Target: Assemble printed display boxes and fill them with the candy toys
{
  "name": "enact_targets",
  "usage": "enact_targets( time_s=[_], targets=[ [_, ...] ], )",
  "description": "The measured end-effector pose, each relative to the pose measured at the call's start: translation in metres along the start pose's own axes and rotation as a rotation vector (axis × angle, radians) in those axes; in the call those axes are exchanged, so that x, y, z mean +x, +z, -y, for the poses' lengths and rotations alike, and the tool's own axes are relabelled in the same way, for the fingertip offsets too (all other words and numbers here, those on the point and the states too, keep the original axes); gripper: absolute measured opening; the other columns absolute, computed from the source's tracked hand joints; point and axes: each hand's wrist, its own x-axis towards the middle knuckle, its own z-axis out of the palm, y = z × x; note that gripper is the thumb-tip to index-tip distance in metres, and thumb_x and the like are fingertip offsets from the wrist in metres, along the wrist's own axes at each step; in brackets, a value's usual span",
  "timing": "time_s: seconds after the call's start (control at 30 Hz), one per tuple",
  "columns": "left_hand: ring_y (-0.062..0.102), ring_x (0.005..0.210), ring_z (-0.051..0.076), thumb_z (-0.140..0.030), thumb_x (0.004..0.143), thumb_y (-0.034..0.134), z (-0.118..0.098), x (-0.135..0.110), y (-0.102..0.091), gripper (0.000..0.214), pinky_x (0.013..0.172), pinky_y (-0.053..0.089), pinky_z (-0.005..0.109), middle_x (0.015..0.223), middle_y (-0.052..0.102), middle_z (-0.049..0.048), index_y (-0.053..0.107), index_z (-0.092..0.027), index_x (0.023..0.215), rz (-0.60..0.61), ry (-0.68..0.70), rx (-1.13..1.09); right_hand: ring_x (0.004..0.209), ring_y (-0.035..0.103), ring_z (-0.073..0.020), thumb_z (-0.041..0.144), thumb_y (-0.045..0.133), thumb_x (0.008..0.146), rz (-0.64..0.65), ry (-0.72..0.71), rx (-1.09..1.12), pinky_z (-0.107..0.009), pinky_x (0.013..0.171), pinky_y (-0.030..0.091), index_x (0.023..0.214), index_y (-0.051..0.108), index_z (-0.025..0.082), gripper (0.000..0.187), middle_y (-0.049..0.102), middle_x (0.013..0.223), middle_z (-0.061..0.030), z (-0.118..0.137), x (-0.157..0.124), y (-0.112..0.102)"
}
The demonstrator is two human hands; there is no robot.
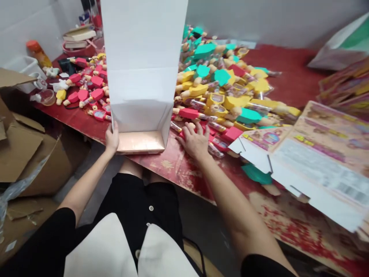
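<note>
My left hand (112, 139) grips the lower left side of a white cardboard box (140, 86), whose tall lid stands raised. The box's open inside faces me, and it rests at the front edge of the red table. On the right, my right hand (196, 141) lies with fingers apart over red toys (211, 134) at the near side of the pile. Its fingertips touch or nearly touch them; I cannot tell which. The pile mixes yellow toys (238, 102), teal toys (205, 50) and red ones, many with clear tubes attached.
Flat printed cardboard boxes (325, 142) lie at the right, overhanging more toys. Another heap of red toys (96, 82) sits left of the white box. Brown cartons (25, 150) stand at far left. A worn red table (173, 165) has its front edge before my lap.
</note>
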Motion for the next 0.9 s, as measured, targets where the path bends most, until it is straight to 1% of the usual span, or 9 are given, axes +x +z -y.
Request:
enact_targets(
  time_s=[0.1,0.2,0.27,0.37,0.43,0.53,0.6,0.7,0.9],
  targets=[
    [0.061,0.13,0.03,-0.078,0.086,0.057,-0.009,-0.008,0.026,0.078,0.114,0.047,0.042,0.134,0.064,0.0204,0.059,-0.014,0.129,0.043,0.09,0.026,0.152,0.031,-0.0351,0.049,0.043,0.099,-0.156,0.077,0.199,-0.064,0.125,0.018,0.133,0.057,0.011,0.054,0.049,0.153,-0.0206,-0.017,-0.01,-0.012],
    [0.043,0.147,0.027,-0.072,0.091,0.054,-0.031,-0.027,0.029,0.08,0.125,0.035,0.042,0.153,0.045,0.02,0.042,-0.016,0.147,-0.096,0.409,0.113,0.139,0.049,-0.0312,0.062,0.037,0.097,-0.314,0.231,0.558,-0.055,0.117,0.039,0.134,0.054,0.014,0.063,0.057,0.141,-0.0206,-0.031,-0.023,-0.039],
    [0.04,0.149,0.024,-0.06,0.101,0.043,-0.047,-0.042,0.027,0.065,0.125,0.034,0.042,0.154,0.043,0.0179,0.037,-0.017,0.15,-0.129,0.617,0.164,0.123,0.062,-0.0273,0.068,0.024,0.099,-0.301,0.328,0.818,-0.048,0.102,0.052,0.137,0.052,0.02,0.067,0.063,0.132,-0.0178,-0.035,-0.032,-0.062],
    [0.047,0.144,0.024,-0.047,0.105,0.039,-0.059,-0.062,0.034,0.053,0.122,0.037,0.043,0.148,0.053,0.0153,0.044,-0.017,0.148,0.145,0.876,0.335,0.104,0.07,-0.0267,0.068,0.007,0.099,-0.118,0.396,1.11,-0.044,0.079,0.059,0.136,0.054,0.021,0.075,0.069,0.116,-0.0161,-0.024,-0.045,-0.097],
    [0.054,0.138,0.025,-0.04,0.106,0.041,-0.055,-0.072,0.042,0.047,0.117,0.039,0.043,0.142,0.061,0.0147,0.052,-0.016,0.144,0.391,0.937,0.548,0.096,0.072,-0.0278,0.071,0.029,0.096,-0.028,0.419,1.188,-0.043,0.068,0.059,0.135,0.055,0.022,0.068,0.07,0.115,-0.0154,-0.01,-0.053,-0.12],
    [0.063,0.125,0.023,-0.03,0.107,0.041,-0.033,-0.087,0.05,0.038,0.106,0.044,0.039,0.136,0.068,0.0122,0.064,-0.016,0.134,0.563,0.91,0.768,0.091,0.072,-0.0266,0.064,0.067,0.082,-0.065,0.464,1.084,-0.04,0.064,0.058,0.13,0.06,0.032,0.059,0.069,0.122,-0.0128,0.009,-0.061,-0.149],
    [0.064,0.125,0.021,-0.025,0.107,0.043,-0.017,-0.095,0.051,0.035,0.103,0.046,0.036,0.136,0.069,0.01,0.065,-0.018,0.133,0.604,0.937,0.812,0.091,0.071,-0.0262,0.064,0.072,0.08,-0.1,0.388,0.912,-0.041,0.068,0.058,0.124,0.064,0.034,0.054,0.07,0.12,-0.0117,0.019,-0.061,-0.163],
    [0.06,0.133,0.019,-0.019,0.105,0.045,0.001,-0.105,0.054,0.037,0.105,0.047,0.035,0.14,0.067,0.0079,0.061,-0.02,0.139,0.615,0.967,0.832,0.09,0.071,-0.0275,0.065,0.063,0.087,-0.062,0.105,0.54,-0.042,0.071,0.056,0.12,0.067,0.031,0.048,0.073,0.114,-0.0118,0.037,-0.049,-0.174],
    [0.057,0.137,0.018,-0.021,0.107,0.043,0.015,-0.107,0.061,0.037,0.112,0.047,0.036,0.145,0.063,0.0061,0.062,-0.02,0.138,0.593,0.961,0.756,0.075,0.067,-0.0222,0.036,0.055,0.098,0.38,-0.199,-0.221,-0.028,0.054,0.032,0.123,0.066,0.024,0.03,0.074,0.108,-0.0116,0.099,0.004,-0.166]
  ],
)
